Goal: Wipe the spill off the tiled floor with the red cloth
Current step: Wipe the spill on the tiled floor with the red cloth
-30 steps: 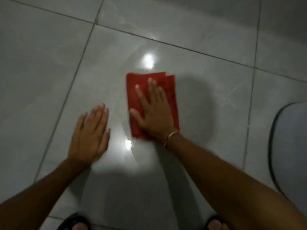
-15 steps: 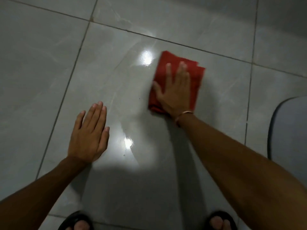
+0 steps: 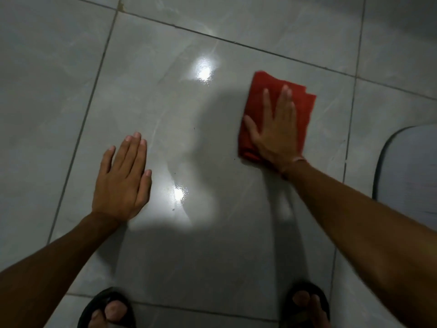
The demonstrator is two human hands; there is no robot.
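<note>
A folded red cloth (image 3: 305,102) lies flat on the grey tiled floor (image 3: 165,102), right of the tile's middle. My right hand (image 3: 275,133) presses down on it with fingers spread, palm covering its near half. My left hand (image 3: 123,178) rests flat on the floor to the left, fingers together, holding nothing. The tile between the hands is glossy with a wet sheen (image 3: 179,195) and streaks; two bright light reflections show on it. A few dark specks dot the wet area.
A grey mat with a dark rim (image 3: 406,171) lies at the right edge, close to the cloth. Two feet in black sandals, the left (image 3: 108,311) and the right (image 3: 305,306), stand at the bottom edge. Grout lines cross the floor.
My right hand has slid the cloth away from the middle of the tile toward the right, first up-right, then further right. My left hand stays planted on the floor.
</note>
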